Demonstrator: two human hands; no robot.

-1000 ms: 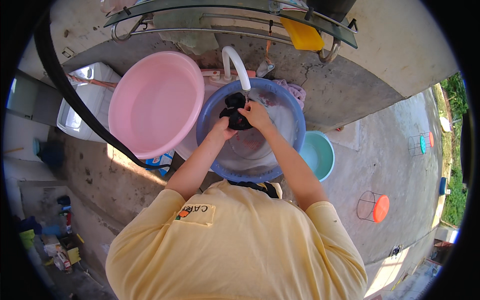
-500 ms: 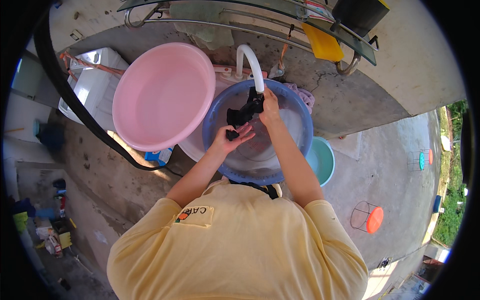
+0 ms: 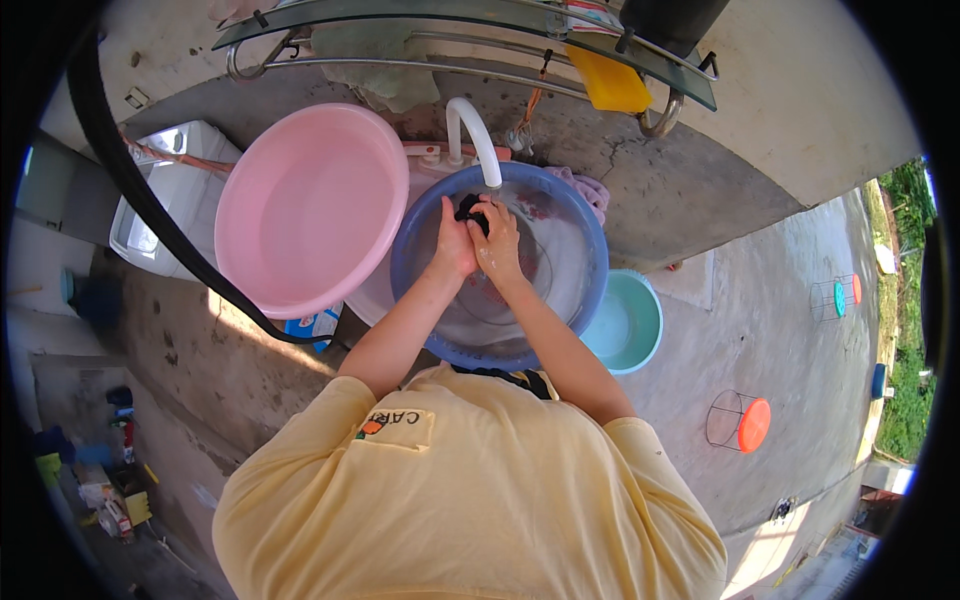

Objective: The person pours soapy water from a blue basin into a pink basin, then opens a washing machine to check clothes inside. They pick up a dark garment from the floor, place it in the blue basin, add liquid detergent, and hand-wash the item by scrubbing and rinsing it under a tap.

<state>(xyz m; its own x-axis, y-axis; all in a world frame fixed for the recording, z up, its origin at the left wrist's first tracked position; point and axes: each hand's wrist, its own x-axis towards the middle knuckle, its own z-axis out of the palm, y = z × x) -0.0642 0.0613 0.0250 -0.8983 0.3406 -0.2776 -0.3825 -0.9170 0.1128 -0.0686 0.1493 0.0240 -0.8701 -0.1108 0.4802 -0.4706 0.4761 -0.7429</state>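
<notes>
Both my hands meet around a bunched wet black cloth (image 3: 474, 207) just below the spout of the white faucet (image 3: 470, 128). My left hand (image 3: 455, 238) cups it from the left, and my right hand (image 3: 496, 240) presses over it from the right, with suds on its back. What kind of garment the cloth is cannot be made out, as the fingers cover most of it. Beneath the hands stands a large blue basin (image 3: 598, 262) holding cloudy water, with reddish patches showing in it.
A pink basin (image 3: 310, 210) stands to the left, a turquoise basin (image 3: 632, 325) at the right. Above hangs a glass shelf (image 3: 480, 22) with a metal rail and yellow cloth (image 3: 608, 80). A purple towel (image 3: 585, 190) lies behind the blue basin. A black strap (image 3: 150, 200) crosses the left side.
My hands have come together, the left moving up and the right shifting left. The black cloth, which hung stretched between them, is now squeezed into a small bunch.
</notes>
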